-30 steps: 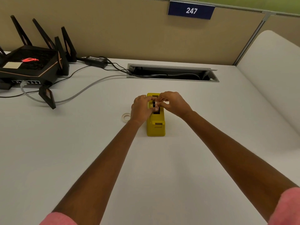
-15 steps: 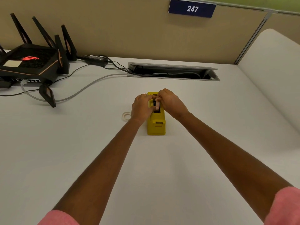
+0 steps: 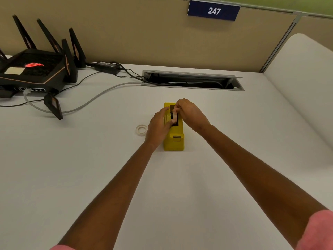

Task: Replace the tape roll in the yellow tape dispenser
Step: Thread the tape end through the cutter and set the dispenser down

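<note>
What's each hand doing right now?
Left hand: braced on the dispenser, thumb at its slot; grip on anything cannot be told.
Right hand: fingertips pinched over the slot; what they hold is unclear.

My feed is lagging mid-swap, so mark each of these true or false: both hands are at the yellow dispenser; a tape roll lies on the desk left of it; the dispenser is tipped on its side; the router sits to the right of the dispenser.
1. Both hands are at the yellow dispenser. True: the left hand and right hand both meet at its top slot.
2. A tape roll lies on the desk left of it. True.
3. The dispenser is tipped on its side. False: it stands upright on the desk.
4. The router sits to the right. False: it is far left, near the partition.
</note>
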A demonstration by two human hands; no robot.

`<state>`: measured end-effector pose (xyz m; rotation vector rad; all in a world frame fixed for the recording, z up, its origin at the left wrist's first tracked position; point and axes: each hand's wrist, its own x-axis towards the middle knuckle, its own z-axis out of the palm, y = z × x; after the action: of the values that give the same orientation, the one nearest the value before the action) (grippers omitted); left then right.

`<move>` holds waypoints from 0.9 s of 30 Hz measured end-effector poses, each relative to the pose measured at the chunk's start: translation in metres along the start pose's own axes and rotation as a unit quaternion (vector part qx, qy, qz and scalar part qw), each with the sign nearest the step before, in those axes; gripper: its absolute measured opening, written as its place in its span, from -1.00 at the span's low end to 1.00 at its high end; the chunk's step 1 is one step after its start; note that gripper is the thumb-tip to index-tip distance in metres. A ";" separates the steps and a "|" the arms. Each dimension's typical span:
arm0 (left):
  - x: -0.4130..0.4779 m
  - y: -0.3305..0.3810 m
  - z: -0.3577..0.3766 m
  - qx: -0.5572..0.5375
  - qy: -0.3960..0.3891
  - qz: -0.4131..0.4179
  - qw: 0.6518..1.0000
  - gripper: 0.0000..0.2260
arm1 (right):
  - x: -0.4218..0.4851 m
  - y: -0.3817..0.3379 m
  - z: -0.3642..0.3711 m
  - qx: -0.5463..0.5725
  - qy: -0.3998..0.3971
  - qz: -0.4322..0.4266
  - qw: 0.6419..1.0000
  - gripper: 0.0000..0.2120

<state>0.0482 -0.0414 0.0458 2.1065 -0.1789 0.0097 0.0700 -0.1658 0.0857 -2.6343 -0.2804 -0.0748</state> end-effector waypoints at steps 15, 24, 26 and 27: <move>-0.050 -0.037 0.016 -0.010 -0.013 0.075 0.997 -0.41 | -0.026 -0.003 0.010 -0.072 0.071 -0.055 0.993 -0.79; -0.050 -0.036 0.016 0.027 -0.006 0.078 0.997 -0.40 | -0.036 -0.003 0.013 -0.067 0.080 -0.042 0.994 -0.82; -0.051 -0.035 0.016 0.032 -0.003 0.081 0.996 -0.40 | -0.038 -0.003 0.014 -0.068 0.080 -0.034 0.994 -0.82; -0.051 -0.035 0.016 0.035 -0.002 0.082 0.996 -0.41 | -0.038 -0.004 0.015 -0.068 0.080 -0.029 0.994 -0.82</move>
<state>0.0009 -0.0312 0.0036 2.1559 -0.3576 0.1108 0.0321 -0.1626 0.0707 -2.7348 -0.3062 -0.3325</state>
